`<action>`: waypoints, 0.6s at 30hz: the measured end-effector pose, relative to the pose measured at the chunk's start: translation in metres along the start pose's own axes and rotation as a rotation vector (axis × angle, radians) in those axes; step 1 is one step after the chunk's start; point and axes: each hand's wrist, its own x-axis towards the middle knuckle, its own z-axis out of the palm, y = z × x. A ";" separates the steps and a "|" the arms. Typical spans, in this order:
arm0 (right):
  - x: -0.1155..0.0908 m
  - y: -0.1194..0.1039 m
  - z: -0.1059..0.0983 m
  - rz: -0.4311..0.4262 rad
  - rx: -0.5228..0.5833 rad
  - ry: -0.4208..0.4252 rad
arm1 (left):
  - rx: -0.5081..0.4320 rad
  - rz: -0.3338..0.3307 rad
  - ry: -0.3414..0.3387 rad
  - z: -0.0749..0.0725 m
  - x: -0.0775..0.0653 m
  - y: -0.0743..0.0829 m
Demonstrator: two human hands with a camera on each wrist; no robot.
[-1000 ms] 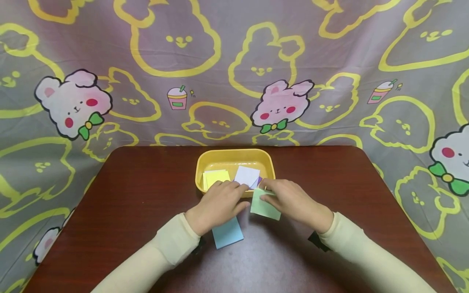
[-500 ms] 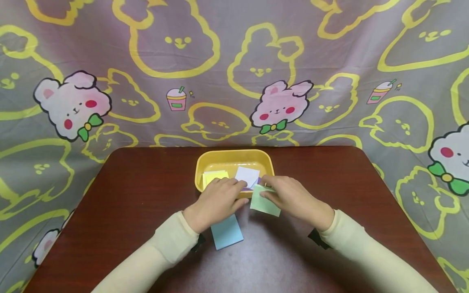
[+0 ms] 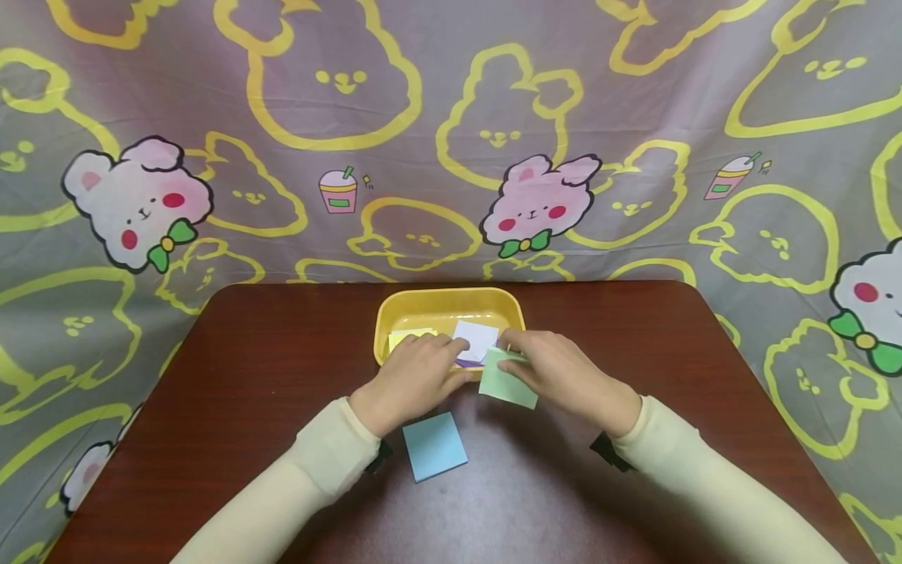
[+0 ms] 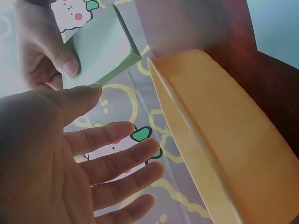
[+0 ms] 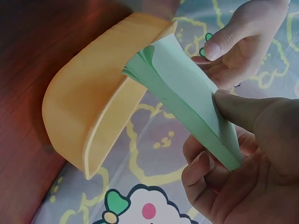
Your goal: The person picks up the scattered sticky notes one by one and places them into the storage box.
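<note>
My right hand [image 3: 564, 380] pinches a light green sticky note pad [image 3: 506, 381] between thumb and fingers, just in front of the yellow plastic box [image 3: 451, 294]. In the right wrist view the pad [image 5: 187, 93] is thick, and its sheets fan apart at one corner. My left hand [image 3: 405, 384] hovers over the box's front left edge with nothing in it; its fingers [image 4: 121, 161] are spread and relaxed in the left wrist view. Inside the box lie a white square pad [image 3: 476, 340], a purple piece [image 3: 467, 363] and yellow notes [image 3: 409, 335], the last partly hidden by my left hand.
A blue sticky note pad [image 3: 434, 446] lies on the dark red-brown table [image 3: 282, 352], nearer to me than the box. A grey cloth [image 3: 423, 157] with cartoon rabbits hangs behind the table.
Both hands have shifted slightly forward, the green pad rising a little with the right one. The left hand has drawn off the blue pad, which now shows whole.
</note>
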 end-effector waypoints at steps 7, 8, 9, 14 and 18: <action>0.006 0.003 -0.001 -0.010 -0.012 0.022 | -0.016 -0.017 -0.009 -0.003 0.003 -0.002; 0.007 0.003 -0.001 -0.012 -0.013 0.028 | -0.017 -0.017 -0.008 -0.004 0.004 -0.002; 0.008 0.003 -0.001 -0.015 -0.014 0.033 | -0.017 -0.019 -0.008 -0.005 0.004 -0.003; 0.013 0.007 0.000 -0.019 -0.017 0.043 | -0.010 -0.026 -0.018 -0.006 0.006 -0.006; 0.017 0.009 0.000 0.003 -0.012 0.030 | -0.012 -0.039 -0.027 -0.006 0.007 -0.008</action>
